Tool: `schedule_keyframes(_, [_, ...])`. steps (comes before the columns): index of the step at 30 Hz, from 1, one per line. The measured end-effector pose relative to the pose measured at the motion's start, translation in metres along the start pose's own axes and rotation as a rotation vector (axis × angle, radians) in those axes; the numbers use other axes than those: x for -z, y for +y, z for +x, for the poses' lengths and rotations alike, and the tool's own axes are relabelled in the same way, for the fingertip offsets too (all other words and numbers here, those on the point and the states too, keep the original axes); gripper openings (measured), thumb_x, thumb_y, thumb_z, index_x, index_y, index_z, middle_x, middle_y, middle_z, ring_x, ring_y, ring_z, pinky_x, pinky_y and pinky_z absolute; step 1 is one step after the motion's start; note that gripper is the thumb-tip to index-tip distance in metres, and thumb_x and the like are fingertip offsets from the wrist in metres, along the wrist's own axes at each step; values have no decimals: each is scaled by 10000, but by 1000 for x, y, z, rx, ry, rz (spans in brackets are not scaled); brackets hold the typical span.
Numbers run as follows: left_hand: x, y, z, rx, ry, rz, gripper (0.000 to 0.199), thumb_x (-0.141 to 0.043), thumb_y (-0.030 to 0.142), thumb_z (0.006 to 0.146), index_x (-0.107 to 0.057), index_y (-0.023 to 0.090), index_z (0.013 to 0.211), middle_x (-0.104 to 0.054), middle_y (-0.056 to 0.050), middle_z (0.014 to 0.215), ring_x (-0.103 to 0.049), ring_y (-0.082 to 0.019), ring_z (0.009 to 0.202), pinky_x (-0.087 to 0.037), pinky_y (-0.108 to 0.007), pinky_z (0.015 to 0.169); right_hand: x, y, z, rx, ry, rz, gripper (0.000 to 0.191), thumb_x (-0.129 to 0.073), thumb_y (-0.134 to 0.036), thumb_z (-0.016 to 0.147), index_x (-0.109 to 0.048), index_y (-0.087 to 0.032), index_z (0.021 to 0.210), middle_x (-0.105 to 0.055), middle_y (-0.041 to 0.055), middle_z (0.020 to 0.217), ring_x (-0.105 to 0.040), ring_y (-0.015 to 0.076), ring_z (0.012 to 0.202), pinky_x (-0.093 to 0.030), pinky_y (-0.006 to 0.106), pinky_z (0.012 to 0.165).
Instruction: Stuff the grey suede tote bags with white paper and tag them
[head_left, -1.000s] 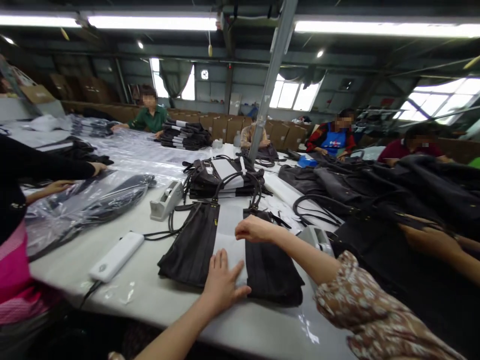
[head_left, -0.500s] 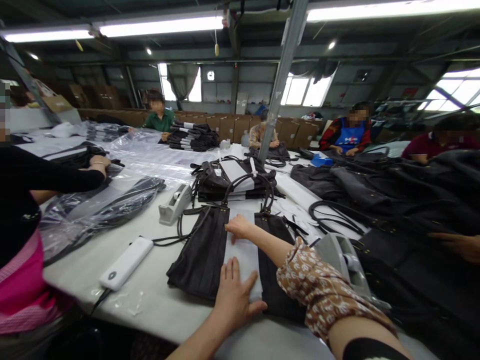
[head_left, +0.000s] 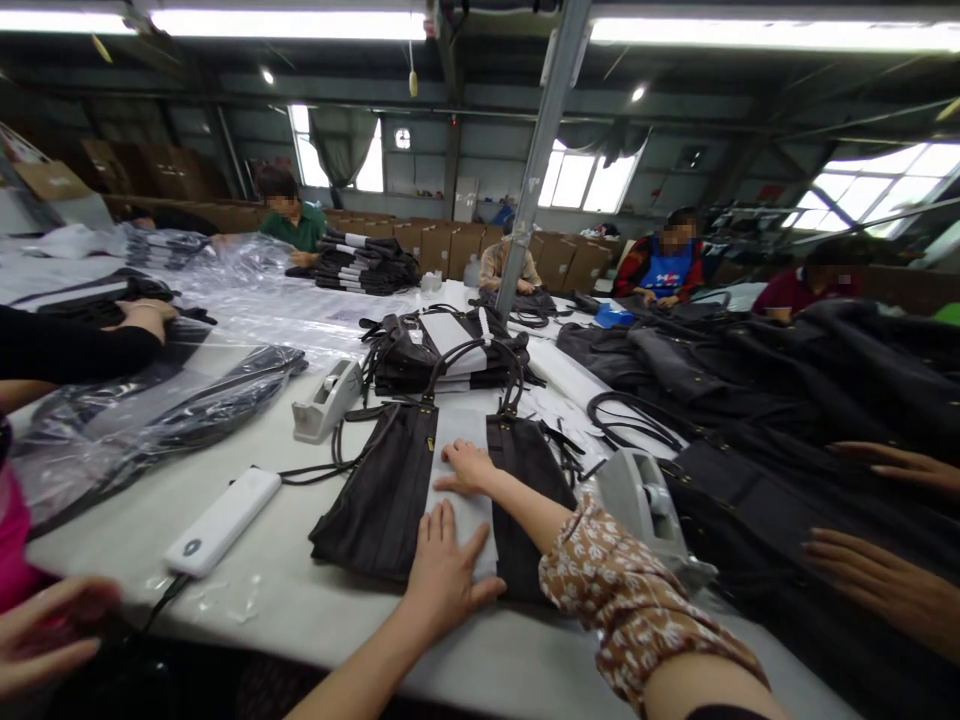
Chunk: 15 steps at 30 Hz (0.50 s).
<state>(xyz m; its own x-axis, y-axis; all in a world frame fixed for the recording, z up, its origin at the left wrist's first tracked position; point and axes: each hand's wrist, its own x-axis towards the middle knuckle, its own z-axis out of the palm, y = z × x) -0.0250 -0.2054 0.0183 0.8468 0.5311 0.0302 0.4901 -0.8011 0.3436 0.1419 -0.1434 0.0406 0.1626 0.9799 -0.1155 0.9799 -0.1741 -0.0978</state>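
Note:
A dark handbag (head_left: 382,500) lies flat on the white table, its two handles (head_left: 450,365) pointing away from me. A pale paper strip (head_left: 463,430) runs down the middle of the bag. On the lower part of the strip my left hand (head_left: 448,565) rests with fingers spread. Just above it my right hand (head_left: 466,468) lies on the strip, fingers apart and slightly bent. Behind this bag sits a stack of similar dark bags (head_left: 442,350), the top one also wrapped with a pale strip.
Tape dispensers (head_left: 326,400) stand left and right of the bag. A white power bank (head_left: 223,522) with a cable lies at the left. Dark bags (head_left: 750,380) are heaped at the right, with a co-worker's hands (head_left: 885,580) there. Another co-worker's hand (head_left: 52,630) shows at lower left.
The view has swung slightly right. My right hand has come down the strip, closer to my left, and its fingers have spread. Co-workers' hands have appeared at lower left and right.

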Motion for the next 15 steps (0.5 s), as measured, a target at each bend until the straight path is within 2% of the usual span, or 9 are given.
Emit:
schedule_keyframes(2, [-2,0,0,-9,7,13,790,-332,803,737,-421,343,1374,-270,-174,1496,-153,-427,1380,-126,-560,1062,7,-2,-3,-24,-14,38,538,-661,-554,742,-571,-215,1149,-571,149,1163,-549,306,1053,-449,421,823])
schedule_keyframes(4, [-2,0,-1,-14,8,30,780,-317,803,741,-408,359,1377,-278,-181,1489,-160,-428,1379,-133,-560,1058,24,3,-13,-44,-10,84,495,-639,-501,779,-570,-215,1177,-597,145,1138,-575,293,1017,-452,403,813])
schedule_keyframes(7, [-1,2,-3,-16,-20,68,747,-317,778,765,-392,367,1383,-288,-188,1481,-172,-429,1374,-140,-559,1051,61,34,-55,-75,45,149,356,-538,-427,862,-607,-228,1150,-648,82,1070,-598,218,966,-439,304,812])
schedule_keyframes(9, [0,3,-4,-18,-46,97,729,-340,754,779,-391,355,1387,-295,-190,1477,-180,-435,1368,-142,-562,1044,84,68,-105,-186,167,230,290,-491,-391,879,-672,-213,1020,-680,39,950,-609,181,885,-431,250,763])
schedule_keyframes(11, [-2,2,-4,-27,-58,124,719,-359,734,789,-390,341,1391,-299,-188,1476,-187,-436,1362,-143,-559,1039,98,102,-166,-428,375,378,279,-529,-396,836,-705,-181,830,-674,23,780,-605,177,781,-424,238,684])
schedule_keyframes(13, [-5,0,-5,-38,-57,146,711,-369,722,797,-390,335,1393,-298,-182,1479,-195,-431,1358,-147,-550,1037,100,130,-229,-731,576,577,272,-597,-414,767,-682,-166,694,-630,15,650,-583,177,696,-407,231,595])
schedule_keyframes(15, [-7,-1,-5,-45,-51,165,703,-378,709,803,-392,328,1393,-297,-179,1481,-207,-425,1353,-155,-543,1032,89,148,-280,-946,647,752,264,-634,-420,730,-660,-163,674,-587,8,572,-553,164,599,-380,223,513])
